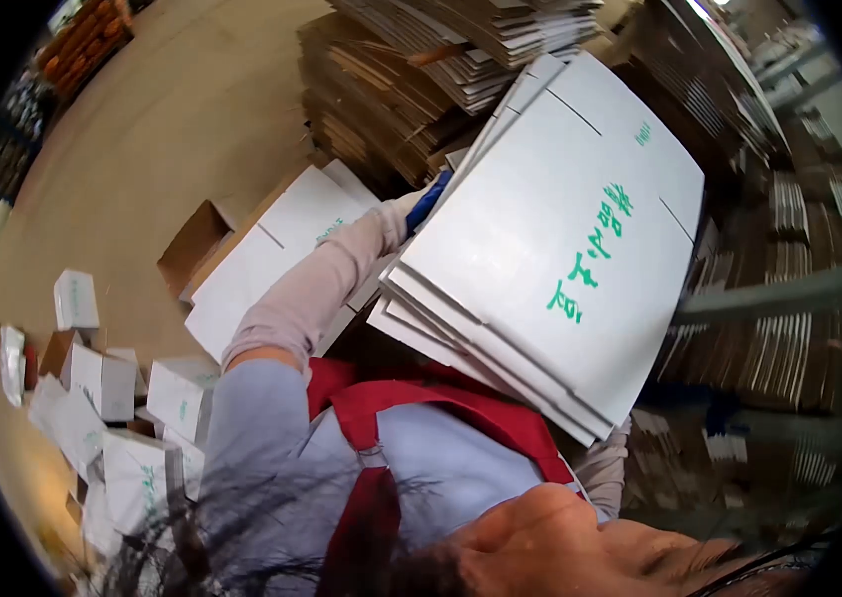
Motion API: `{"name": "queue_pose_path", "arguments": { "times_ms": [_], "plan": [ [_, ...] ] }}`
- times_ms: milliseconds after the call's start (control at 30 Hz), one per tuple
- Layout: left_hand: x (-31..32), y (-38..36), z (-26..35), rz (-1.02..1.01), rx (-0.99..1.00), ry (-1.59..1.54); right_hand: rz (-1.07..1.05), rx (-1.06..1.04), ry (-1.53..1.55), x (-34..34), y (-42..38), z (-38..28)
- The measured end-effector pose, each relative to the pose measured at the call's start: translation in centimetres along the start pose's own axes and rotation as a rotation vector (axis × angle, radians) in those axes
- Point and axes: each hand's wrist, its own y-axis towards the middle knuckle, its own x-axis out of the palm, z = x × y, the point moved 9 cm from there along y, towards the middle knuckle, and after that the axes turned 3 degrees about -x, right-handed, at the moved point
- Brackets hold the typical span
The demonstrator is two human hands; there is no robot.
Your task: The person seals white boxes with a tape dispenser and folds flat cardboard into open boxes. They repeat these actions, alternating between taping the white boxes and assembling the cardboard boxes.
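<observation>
A stack of flat white cardboard boxes (560,229) with green writing is held tilted in front of my chest. My left hand (427,204), in a glove with a blue part, grips the stack's left edge, its fingertips hidden behind the cardboard. Of my right arm only the sleeve (605,463) shows, at the lower edge of the stack; the hand itself is hidden.
Piles of folded cardboard (381,99) stand beyond the stack. A large white box (262,249) is beside my left arm. Several white boxes (137,468) lie on the floor (172,109) at left. A metal rail (779,294) crosses cardboard stacks at right.
</observation>
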Motion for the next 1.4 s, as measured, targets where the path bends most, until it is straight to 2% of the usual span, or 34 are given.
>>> {"name": "queue_pose_path", "arguments": {
  "times_ms": [200,367,500,533,567,600,700,733,800,1000,1200,1300,1400],
  "plan": [
    [-1.8,6.1,2.8,0.177,0.166,0.235,-0.078,0.047,-0.136,0.1,4.5,-3.1],
    [-3.8,4.7,1.2,0.252,0.224,0.354,-0.074,0.059,-0.209,-0.3,3.6,-3.8],
    [-6.7,2.5,-0.5,0.241,0.304,0.42,-0.053,0.077,-0.239,-0.1,-0.3,-1.0],
    [-6.0,-0.1,-0.2,0.213,0.341,0.441,-0.046,0.079,-0.238,-0.4,-1.8,0.1],
    [-6.3,-3.3,-0.1,0.365,0.385,0.453,-0.037,0.083,-0.228,-0.8,-3.7,1.2],
    [-6.9,-5.0,-0.7,0.348,0.384,0.458,-0.038,0.078,-0.221,-0.8,-5.7,2.5],
    [-10.6,-9.2,-3.1,0.437,0.316,0.485,-0.038,0.066,-0.162,-3.4,-10.8,7.3],
    [-11.9,-11.0,-4.5,0.378,0.294,0.401,-0.022,0.064,-0.145,-3.8,-13.4,8.6],
    [-14.4,-15.7,-4.5,0.39,0.538,0.627,0.006,0.052,-0.116,-4.1,-18.2,10.9],
    [-21.1,-30.0,-10.2,0.385,0.4,0.355,0.041,0.021,-0.022,-2.9,-27.1,14.3],
    [-28.9,-41.4,-17.6,0.481,0.181,0.094,0.053,0.004,0.048,-1.3,-29.9,15.8],
    [-31.3,-45.7,-18.5,0.56,0.124,0.049,0.012,0.04,0.074,-0.3,-30.5,17.2],
    [-33.5,-48.9,-18.0,0.634,0.088,0.032,-0.051,0.132,0.116,2.1,-29.9,21.7]
  ]
}}
